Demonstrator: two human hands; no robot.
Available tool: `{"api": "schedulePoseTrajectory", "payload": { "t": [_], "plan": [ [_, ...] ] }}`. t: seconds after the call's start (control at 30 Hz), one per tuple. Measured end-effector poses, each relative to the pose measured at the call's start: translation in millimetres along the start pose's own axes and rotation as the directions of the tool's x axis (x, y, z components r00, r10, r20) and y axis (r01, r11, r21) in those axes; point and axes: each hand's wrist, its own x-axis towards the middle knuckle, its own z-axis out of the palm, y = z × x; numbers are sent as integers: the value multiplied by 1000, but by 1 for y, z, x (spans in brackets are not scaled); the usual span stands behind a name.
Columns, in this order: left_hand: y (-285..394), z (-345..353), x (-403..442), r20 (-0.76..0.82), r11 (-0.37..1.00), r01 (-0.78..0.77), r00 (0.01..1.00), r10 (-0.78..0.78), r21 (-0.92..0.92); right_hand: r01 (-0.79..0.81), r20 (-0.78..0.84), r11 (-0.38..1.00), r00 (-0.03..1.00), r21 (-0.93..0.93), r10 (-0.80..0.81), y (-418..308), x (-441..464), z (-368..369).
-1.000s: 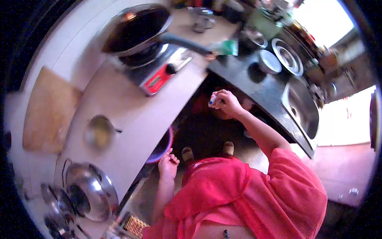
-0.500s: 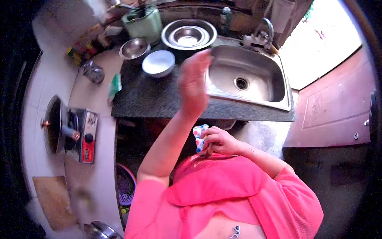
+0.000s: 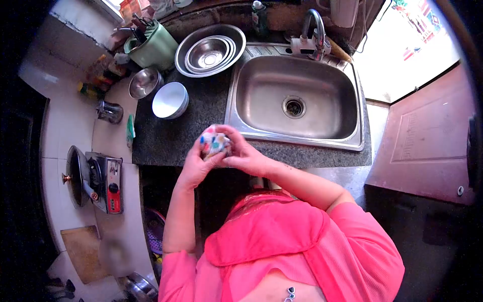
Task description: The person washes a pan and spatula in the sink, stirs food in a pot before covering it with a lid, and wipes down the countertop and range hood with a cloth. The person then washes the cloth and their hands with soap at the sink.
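At the counter [image 3: 204, 111] — left hand [image 3: 193, 163], right hand [image 3: 247, 155] curled inward, gripping a spotted bundle [image 3: 213, 143].

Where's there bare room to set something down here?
Free: the dark countertop between white bowl and sink, and the sink's bottom around its drain. Crowded: behind that bowl, where green utensil holder, steel basin and small steel bowl bunch up.

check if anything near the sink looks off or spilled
Nothing stands out: no spill or damage shows around the sink, and the white bowls sit upright. The spotted bundle between left hand and right hand is too blurred to judge.
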Motion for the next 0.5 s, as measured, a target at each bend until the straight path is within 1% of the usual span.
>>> {"api": "schedulePoseTrajectory", "payload": {
  "t": [0.03, 0.07, 0.1, 0.13, 0.17, 0.2, 0.23, 0.27, 0.33, 0.4, 0.43, 0.47, 0.5],
  "plan": [
    [-8, -9, 5, -77, 1000, -17, 997, 18, 15, 114, 106, 939, 991, -324, -83, 0, 5, -13],
    [-23, -24, 12, -144, 999, -36, 989, 39, 28, 239, 225, 761, 966, -603, -125, -5, 9, -32],
    [-39, -39, 25, -242, 916, -199, 925, 294, 350, -132, 14, 793, 985, -595, 174, -23, 4, -49],
    [-52, -52, 35, -264, 848, -141, 913, 311, 511, -141, -155, 738, 987, -660, 50, -9, 0, -90],
    [-49, -51, 37, -200, 714, -66, 939, 281, 697, -292, -400, 873, 908, -391, 124, -37, -3, -113],
    [-41, -50, 37, -150, 533, 4, 962, 231, 846, -310, -588, 886, 807, -344, 55, -53, -4, -148],
    [-28, -38, 35, -154, 438, 70, 975, 158, 896, -214, -702, 918, 707, -333, -90, -75, -9, -179],
    [-28, -30, 38, -116, 414, 2, 961, 252, 910, -187, -767, 879, 588, -439, -258, -94, -8, -208],
    [-17, -4, 49, -76, 545, -140, 932, 354, 827, 22, -796, 954, 546, -299, -262, -135, 5, -254],
    [-15, 28, 66, 55, 640, -351, 899, 435, 684, 76, -768, 964, 590, -254, -249, -161, 30, -269],
    [-16, 47, 81, 75, 746, -369, 915, 397, 555, -156, -743, 866, 598, -476, -300, -173, 43, -286],
    [-14, 68, 95, 99, 832, -371, 926, 364, 412, -365, -703, 668, 622, -649, -343, -186, 52, -308],
    [-3, 89, 107, 121, 977, -201, 974, 191, 75, -528, -655, 393, 659, -753, -370, -197, 61, -333]
  ]
}}
